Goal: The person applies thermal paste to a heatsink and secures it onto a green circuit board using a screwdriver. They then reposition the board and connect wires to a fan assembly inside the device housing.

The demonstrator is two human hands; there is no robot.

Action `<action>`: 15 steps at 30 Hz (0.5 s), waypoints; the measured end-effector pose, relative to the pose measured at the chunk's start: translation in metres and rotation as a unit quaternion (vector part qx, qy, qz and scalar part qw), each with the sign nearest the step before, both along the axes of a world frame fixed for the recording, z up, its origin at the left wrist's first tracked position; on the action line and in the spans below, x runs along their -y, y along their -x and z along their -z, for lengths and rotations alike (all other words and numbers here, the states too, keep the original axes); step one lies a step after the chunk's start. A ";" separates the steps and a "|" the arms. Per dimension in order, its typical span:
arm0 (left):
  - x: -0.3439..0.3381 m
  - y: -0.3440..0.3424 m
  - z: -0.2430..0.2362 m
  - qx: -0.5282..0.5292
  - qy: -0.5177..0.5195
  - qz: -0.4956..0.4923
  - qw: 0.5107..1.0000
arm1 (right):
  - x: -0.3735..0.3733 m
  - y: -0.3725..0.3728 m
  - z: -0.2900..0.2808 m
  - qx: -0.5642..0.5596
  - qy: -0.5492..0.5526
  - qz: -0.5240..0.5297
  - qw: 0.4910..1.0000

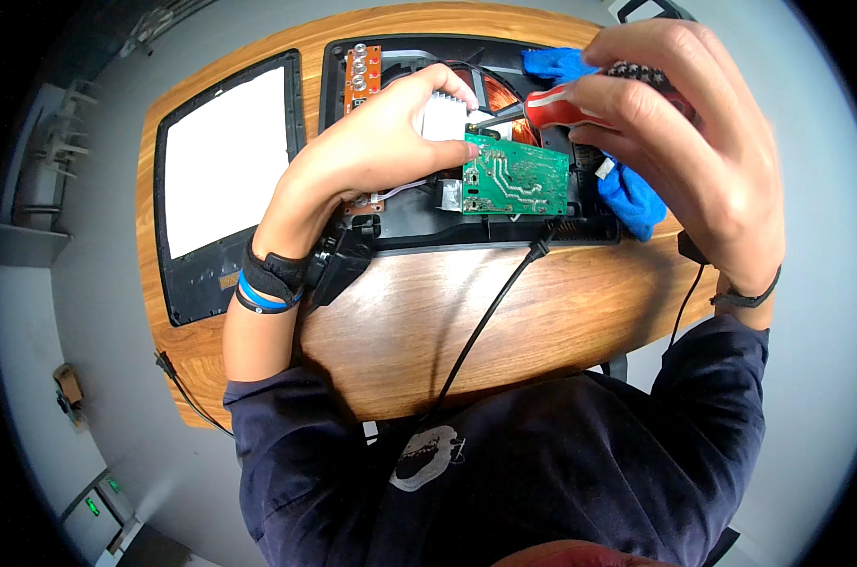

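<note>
My left hand [381, 132] grips a green circuit board [523, 180] joined to a silver finned heatsink [442, 123], with thumb on the board and fingers at the heatsink. My right hand [683, 142] is closed round a red-handled screwdriver [565, 107], whose shaft points left to the board's upper left corner by the heatsink. Whether the tip touches a screw is too small to tell. These parts lie over an open black housing [419, 233] holding a copper coil [502, 94] and an orange button board [362, 66].
A detached black-framed white panel [225, 165] lies at the left of the wooden table [419, 321]. Blue cloths [631, 203] lie beside the housing. A power cord [485, 321] runs from the housing down over the front edge; a plug [164, 364] hangs at the left edge.
</note>
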State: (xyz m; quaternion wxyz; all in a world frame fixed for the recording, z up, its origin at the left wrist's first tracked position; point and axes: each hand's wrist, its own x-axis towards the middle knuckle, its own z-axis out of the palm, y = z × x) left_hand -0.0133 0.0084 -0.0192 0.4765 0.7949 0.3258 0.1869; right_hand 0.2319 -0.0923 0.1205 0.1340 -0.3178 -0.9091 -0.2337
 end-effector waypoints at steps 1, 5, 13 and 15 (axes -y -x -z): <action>0.000 -0.002 -0.002 -0.006 0.003 0.001 1.000 | 0.000 0.000 -0.001 -0.013 0.003 0.002 1.000; -0.006 -0.003 0.001 0.040 0.108 0.010 0.993 | 0.006 -0.015 -0.018 0.043 0.148 0.099 0.983; -0.007 0.000 0.007 0.040 0.096 0.005 0.995 | -0.020 -0.048 -0.001 -0.016 0.123 0.095 0.988; -0.008 0.000 0.008 0.049 0.102 0.009 0.994 | -0.014 -0.040 -0.005 -0.060 0.168 0.076 0.981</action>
